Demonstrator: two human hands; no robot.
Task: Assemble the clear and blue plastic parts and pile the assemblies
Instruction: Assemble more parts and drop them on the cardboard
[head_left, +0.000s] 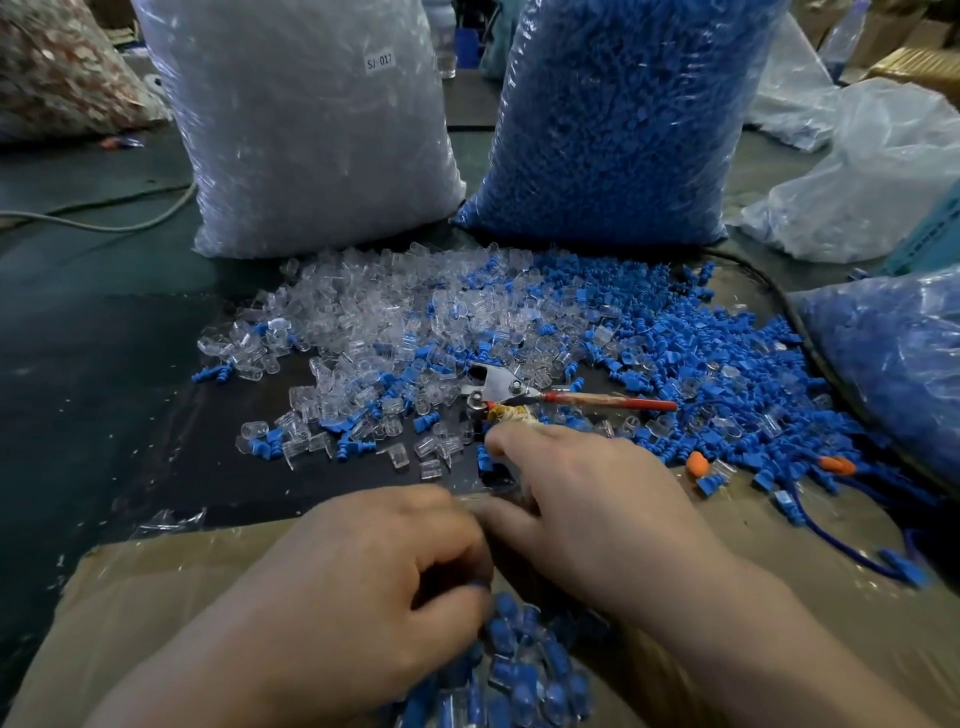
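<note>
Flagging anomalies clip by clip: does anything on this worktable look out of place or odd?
Yes. Two orange pieces lie among the blue parts at the right, matching neither colour being assembled. Pliers also lie where the clear parts and blue ones mix, red handle pointing right.

Two sacks stand side by side at the back, the left sack (311, 130) and the right sack (613, 119). The loose parts (415, 322) are spread on the mat (104, 389) just in front of them. Pliers (519, 392) lie on the spread's near side (handles pointing right). A third bag (893, 364) sits at the right edge. Nearest, on the cardboard (779, 545), is the pile of finished pieces (524, 670), under the left hand (353, 587) and right hand (587, 509).
</note>
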